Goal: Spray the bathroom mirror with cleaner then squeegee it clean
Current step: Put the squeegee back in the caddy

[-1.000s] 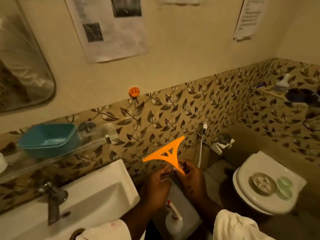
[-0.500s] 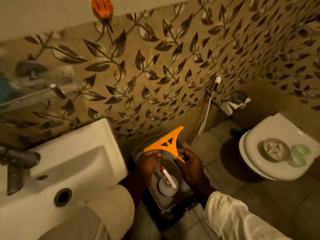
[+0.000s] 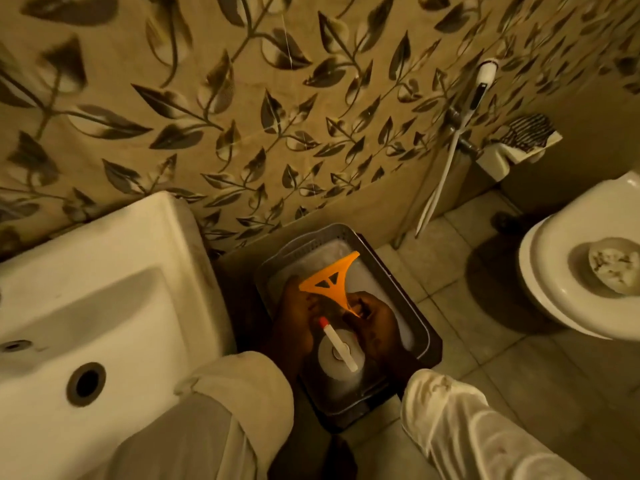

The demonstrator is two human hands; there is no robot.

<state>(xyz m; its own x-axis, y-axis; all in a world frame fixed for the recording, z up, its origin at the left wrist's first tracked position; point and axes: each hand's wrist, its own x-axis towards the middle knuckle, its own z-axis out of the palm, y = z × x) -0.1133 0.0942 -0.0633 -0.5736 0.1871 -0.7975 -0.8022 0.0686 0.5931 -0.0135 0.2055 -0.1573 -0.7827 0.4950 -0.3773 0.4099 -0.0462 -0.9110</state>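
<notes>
Both hands (image 3: 375, 318) grip orange squeegee (image 3: 330, 284) w/o readable label.

The squeegee (image 3: 329, 282) looks like smooth orange plastic with a slight sheen. The spray bottle (image 3: 341, 355) below it is white plastic — matt, with a red nozzle tip. They sit over a grey tray (image 3: 412, 299), plastic by its look, with a dull finish. The basin (image 3: 104, 271) and toilet (image 3: 554, 271) are glossy white ceramic. The wall (image 3: 242, 116) bears smooth, leaf-patterned tiles; the floor (image 3: 519, 368) tiles look matt — both sleeves (image 3: 460, 420) are soft pale cloth.
</notes>
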